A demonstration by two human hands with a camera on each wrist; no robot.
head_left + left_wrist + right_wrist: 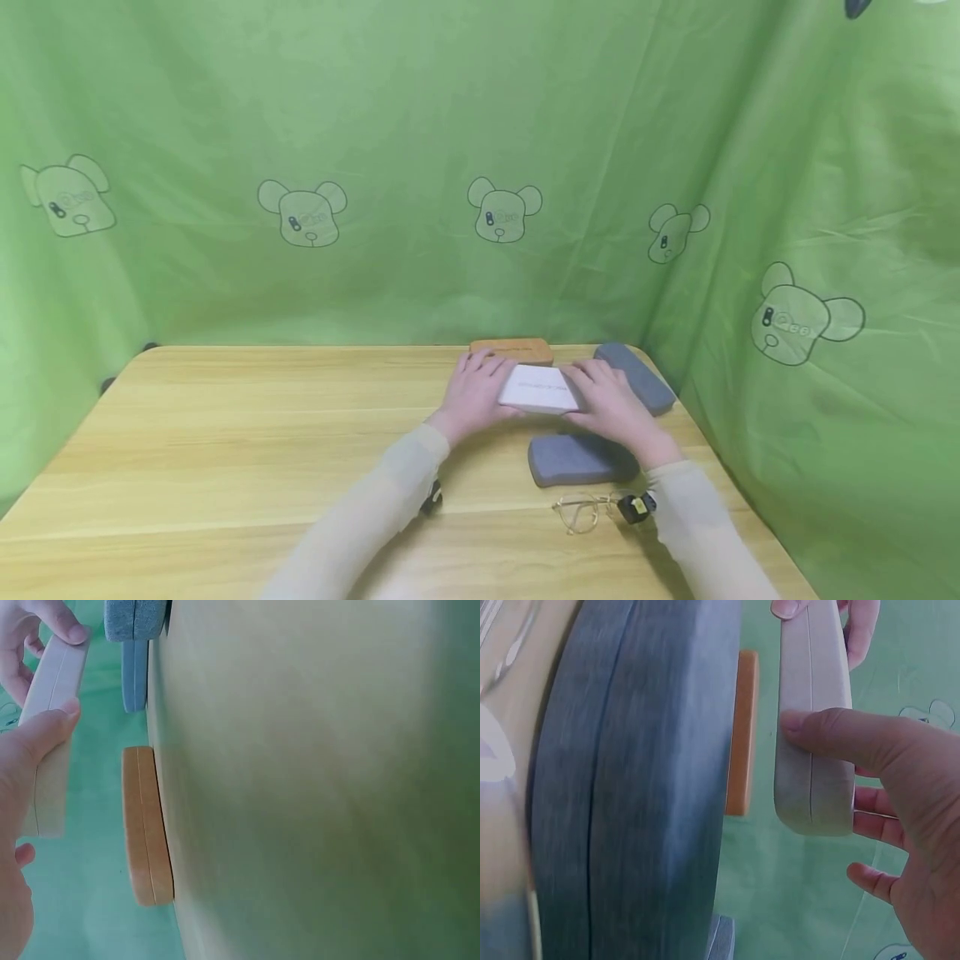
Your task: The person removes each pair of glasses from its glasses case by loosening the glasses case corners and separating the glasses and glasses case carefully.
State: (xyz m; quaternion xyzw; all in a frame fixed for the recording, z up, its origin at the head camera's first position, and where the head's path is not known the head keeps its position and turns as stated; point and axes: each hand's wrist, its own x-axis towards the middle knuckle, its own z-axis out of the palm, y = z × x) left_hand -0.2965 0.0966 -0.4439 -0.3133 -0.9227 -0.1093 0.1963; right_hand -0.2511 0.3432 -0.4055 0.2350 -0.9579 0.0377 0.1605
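Between both hands, raised off the table, is a white glasses case [537,390] with faint lettering on top and a seam along its side. My left hand [477,393] grips its left end, thumb on the near side. Its right end is gripped by my right hand [611,406], thumb [832,733] across the seam and fingers on the opposite side. Below the right hand lies a dark blue-grey glasses case [573,460]. Nearer still, gold-rimmed glasses [583,512] rest on the wood, partly hidden by the right wrist's camera.
An orange-brown case [517,350] lies at the table's back edge, behind the white one. Another grey-blue case [636,379] sits at the back right corner. The wooden table [225,450] extends left. Green curtains [405,125] with bear drawings hang behind and at the sides.
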